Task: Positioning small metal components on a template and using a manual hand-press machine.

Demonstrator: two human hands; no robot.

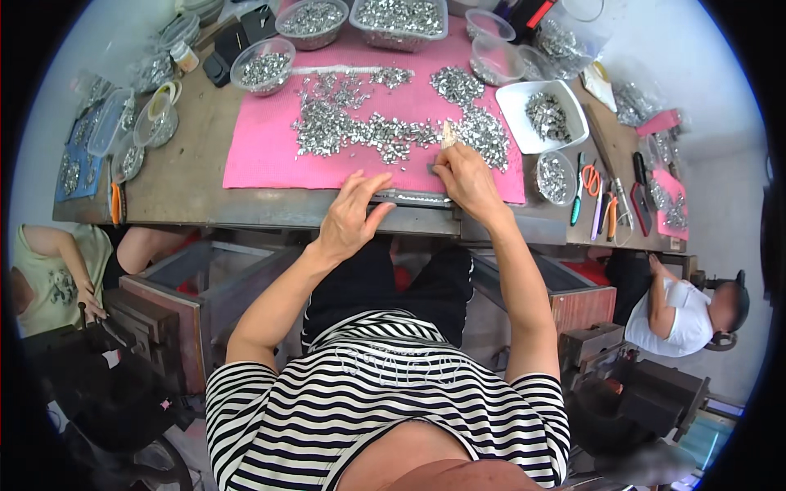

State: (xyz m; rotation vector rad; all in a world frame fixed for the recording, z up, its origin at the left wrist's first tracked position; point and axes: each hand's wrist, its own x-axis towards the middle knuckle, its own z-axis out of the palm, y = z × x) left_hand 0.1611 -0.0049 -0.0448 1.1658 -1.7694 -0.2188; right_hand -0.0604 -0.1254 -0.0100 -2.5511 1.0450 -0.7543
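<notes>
Along the front edge of the table lies a narrow metal strip [413,198] with a row of small bright pieces on it. My left hand [352,217] is at the strip's left end, thumb and fingers apart on either side of it; whether they touch it I cannot tell. Over its right end, my right hand [471,184] is closed, and a beige, brush-like tool [448,136] sticks out beyond its fingers. Just past both hands, loose small silvery metal pieces [393,135] lie heaped on a pink mat [262,155].
Clear tubs of metal pieces [264,90] line the back. At right are a white tray [516,106], a small tub [557,177], orange scissors [591,180] and other hand tools. Orange-handled pliers [119,200] lie left. Two people [673,315] sit on either side.
</notes>
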